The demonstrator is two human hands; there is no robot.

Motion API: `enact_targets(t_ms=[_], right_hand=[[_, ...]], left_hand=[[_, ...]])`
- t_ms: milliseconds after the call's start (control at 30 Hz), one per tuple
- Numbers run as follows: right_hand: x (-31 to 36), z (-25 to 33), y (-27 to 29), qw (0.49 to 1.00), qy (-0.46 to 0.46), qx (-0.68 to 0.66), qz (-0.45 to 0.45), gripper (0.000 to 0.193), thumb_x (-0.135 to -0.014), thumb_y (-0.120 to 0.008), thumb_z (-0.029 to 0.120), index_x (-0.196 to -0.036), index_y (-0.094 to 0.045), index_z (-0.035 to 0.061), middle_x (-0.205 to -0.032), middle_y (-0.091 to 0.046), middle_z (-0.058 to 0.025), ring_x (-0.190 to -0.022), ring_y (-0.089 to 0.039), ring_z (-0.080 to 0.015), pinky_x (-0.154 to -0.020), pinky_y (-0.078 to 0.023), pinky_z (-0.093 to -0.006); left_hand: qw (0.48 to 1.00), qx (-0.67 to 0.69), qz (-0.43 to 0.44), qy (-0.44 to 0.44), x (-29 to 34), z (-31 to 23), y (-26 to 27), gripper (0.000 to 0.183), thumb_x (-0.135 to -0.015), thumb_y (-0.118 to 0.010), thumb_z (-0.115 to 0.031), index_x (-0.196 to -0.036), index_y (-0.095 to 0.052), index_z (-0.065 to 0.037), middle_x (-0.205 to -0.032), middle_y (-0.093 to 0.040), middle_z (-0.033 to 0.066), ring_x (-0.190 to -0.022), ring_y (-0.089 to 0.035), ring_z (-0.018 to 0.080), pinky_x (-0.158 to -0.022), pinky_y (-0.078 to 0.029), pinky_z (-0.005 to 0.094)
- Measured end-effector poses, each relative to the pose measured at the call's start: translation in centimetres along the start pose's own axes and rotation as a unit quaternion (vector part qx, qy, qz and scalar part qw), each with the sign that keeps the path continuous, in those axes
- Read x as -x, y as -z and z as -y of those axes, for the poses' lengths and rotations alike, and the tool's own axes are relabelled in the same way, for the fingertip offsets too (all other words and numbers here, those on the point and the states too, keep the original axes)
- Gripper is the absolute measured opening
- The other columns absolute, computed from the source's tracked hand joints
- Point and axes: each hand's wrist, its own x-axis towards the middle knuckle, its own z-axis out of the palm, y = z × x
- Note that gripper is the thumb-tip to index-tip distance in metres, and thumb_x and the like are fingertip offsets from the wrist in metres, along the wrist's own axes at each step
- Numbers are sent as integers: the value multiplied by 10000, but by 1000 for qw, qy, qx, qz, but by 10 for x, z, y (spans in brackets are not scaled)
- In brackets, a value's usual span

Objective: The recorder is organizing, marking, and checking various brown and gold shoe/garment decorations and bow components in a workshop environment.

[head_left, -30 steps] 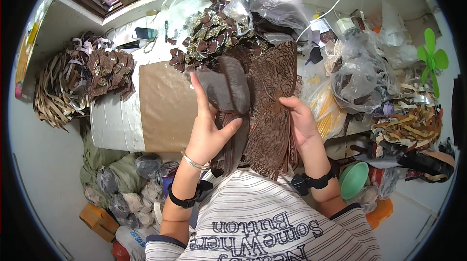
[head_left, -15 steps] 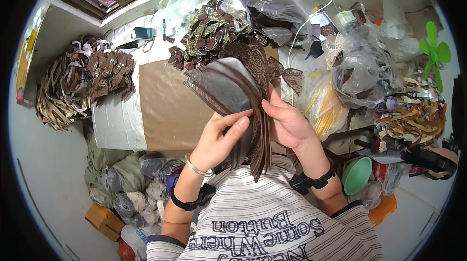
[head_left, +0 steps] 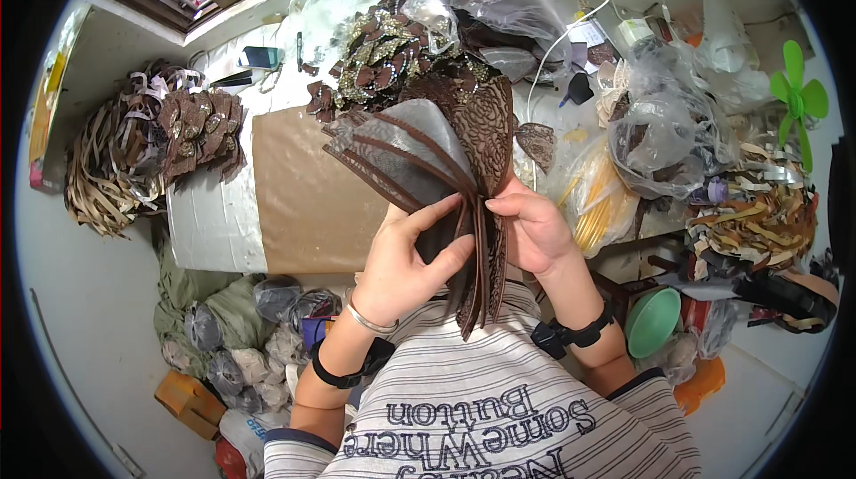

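A bundle of dark brown fabric pieces [head_left: 490, 136], some sheer grey inside and some with a raised lace-like pattern, is held upright in front of my chest. Its layers fan out above and below a narrow gathered middle. My left hand [head_left: 401, 265] grips it from the left, index finger at the gathers and thumb a little lower over the sheer part. My right hand [head_left: 539, 234] pinches the other side, thumb on the front edge and the other fingers partly hidden behind. Just past the bundle lies a heap of brown bows with glittery trim [head_left: 388, 55].
A brown sheet [head_left: 303, 202] covers part of the white worktable. Hanging strips and bows [head_left: 201, 131] stand at left. Clear plastic bags [head_left: 660, 136], yellow sticks [head_left: 599, 202], a green fan [head_left: 796, 91] and leather-like strips [head_left: 758, 220] are at right. A green bowl [head_left: 654, 323] sits below.
The upper layers have spread wider, showing more of the patterned piece at right. My left thumb has slid down and away from the index finger, and the lower ends have shifted slightly.
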Motion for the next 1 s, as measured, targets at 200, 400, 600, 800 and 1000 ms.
enact_targets(t_ms=[200, 400, 600, 800, 1000], right_hand=[[-3, -4, 3, 1000, 1, -9, -8, 597, -826, -419, -50, -1397, -303, 79, -1338, -462, -121, -1183, -518, -236, -1007, -426, -373], [-5, -4, 9, 999, 10, -31, -29, 522, -801, -421, -15, -1323, -404, -1, -1244, -543, -165, -1097, -578, -260, -959, -464, -380], [-11, 0, 26, 997, -27, -48, -55, 393, -799, -411, 34, -1141, -542, -109, -1068, -633, -205, -965, -637, -296, -900, -497, -395], [-21, 1, 31, 993, -65, -51, -85, 361, -796, -438, 25, -1118, -554, -90, -1044, -642, -186, -958, -632, -284, -886, -500, -388], [-62, -69, 69, 961, -144, 133, -193, 381, -813, -561, 29, -1182, -465, 22, -1118, -540, -107, -1079, -507, -192, -934, -408, -331]], left_hand=[[998, -60, -17, 19, 0, -9, -4, 575, -713, -755, -255, -1171, -586, 50, -1197, -510, 247, -1115, -546, 349, -951, -439, 378], [996, -82, -14, 27, -2, -9, -4, 597, -696, -701, -241, -1178, -549, 77, -1215, -475, 306, -1100, -546, 411, -940, -451, 394], [996, -80, -26, 7, -3, 1, 0, 542, -712, -624, -181, -1165, -533, 101, -1225, -460, 321, -1103, -533, 427, -949, -440, 398], [997, -66, -23, -26, -8, 15, 10, 535, -717, -615, -168, -1168, -530, 107, -1225, -466, 319, -1159, -483, 424, -998, -393, 387], [985, 79, -7, 156, 8, 94, 5, 565, -834, -680, -192, -1281, -427, 41, -1200, -490, 162, -1118, -483, 220, -964, -399, 322]])
